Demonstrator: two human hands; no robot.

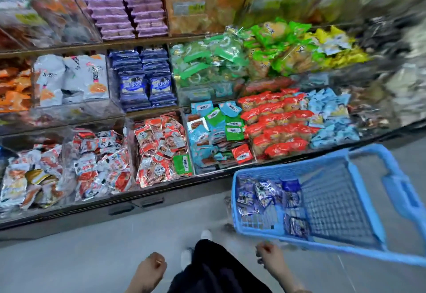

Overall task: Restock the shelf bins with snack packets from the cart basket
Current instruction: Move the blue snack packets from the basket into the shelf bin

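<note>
A blue plastic cart basket [359,246] stands at the lower right, and several dark blue snack packets [265,193] lie in its left end. Matching dark blue packets [143,80] fill a clear shelf bin on the middle shelf. My left hand [149,269] hangs low at the bottom centre, with its fingers curled and nothing in it. My right hand [269,254] hangs just below the basket's near rim, fingers loosely curled, holding nothing that I can see. The frame is blurred by motion.
Clear shelf bins hold red and white packets [99,166], red packets [161,149], teal and green packets [212,131], red packs [276,122] and light blue packets [332,117]. Grey floor [92,258] lies below the shelf base. My dark trousers and white shoes show at the bottom centre.
</note>
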